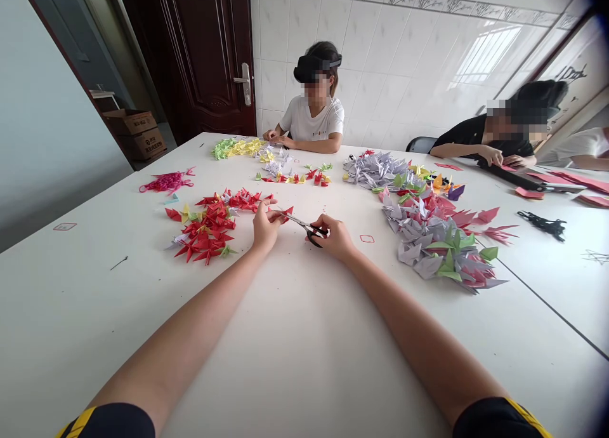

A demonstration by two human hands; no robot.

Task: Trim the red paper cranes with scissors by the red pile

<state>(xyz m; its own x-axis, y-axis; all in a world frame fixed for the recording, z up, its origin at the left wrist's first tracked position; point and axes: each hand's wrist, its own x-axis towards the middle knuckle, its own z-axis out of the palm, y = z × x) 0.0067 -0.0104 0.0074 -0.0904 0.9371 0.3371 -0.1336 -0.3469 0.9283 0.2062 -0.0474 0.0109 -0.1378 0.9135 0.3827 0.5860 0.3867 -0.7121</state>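
Note:
Over the middle of the white table (266, 349), my left hand (265, 227) pinches a small red folded-paper piece (288, 212), probably part of a paper crane. My right hand (335, 236) is closed around the black handles of a pair of scissors (301, 222). The blades point left and reach the red paper at my left fingertips; whether they touch it is too small to tell. Just left of my left hand lies a heap of red paper cranes (212, 225), with a few yellow and green ones among them.
A large pile of grey, red and green paper cranes (428, 228) covers the right side. Pink string (169, 181) lies at the left, black cord (542, 225) far right. One person (314, 117) sits opposite; another (480, 133) handles red paper at the back right.

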